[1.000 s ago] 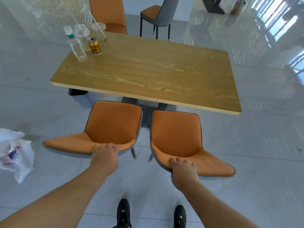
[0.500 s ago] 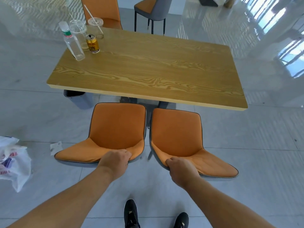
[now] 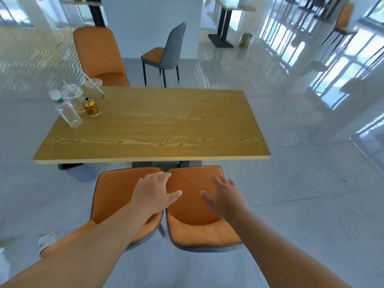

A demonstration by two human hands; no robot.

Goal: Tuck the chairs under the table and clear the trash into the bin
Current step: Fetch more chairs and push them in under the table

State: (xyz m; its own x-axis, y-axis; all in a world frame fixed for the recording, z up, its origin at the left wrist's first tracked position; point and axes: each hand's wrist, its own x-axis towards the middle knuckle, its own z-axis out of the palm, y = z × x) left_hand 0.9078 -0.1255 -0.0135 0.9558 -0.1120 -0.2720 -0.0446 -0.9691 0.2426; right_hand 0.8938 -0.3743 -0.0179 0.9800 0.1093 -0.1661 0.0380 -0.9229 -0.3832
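Wooden table (image 3: 158, 129) stands on glossy grey-tiled floor (image 3: 301, 204).

A glossy pale tiled floor (image 3: 301, 183) fills most of the view and mirrors the bright windows (image 3: 332, 50) on the right. A broad white pillar (image 3: 151, 21) rises in the middle of the background. To its right, a second desk (image 3: 232, 5) stands on a dark post with a flat black base (image 3: 221, 40), and a small potted plant (image 3: 245, 39) sits on the floor just beside that base. Farther right, near the windows, a tall stool with an orange back (image 3: 345, 21) stands on thin dark legs. A dark post (image 3: 96, 11) rises at the upper left, beside more windows (image 3: 14, 15).
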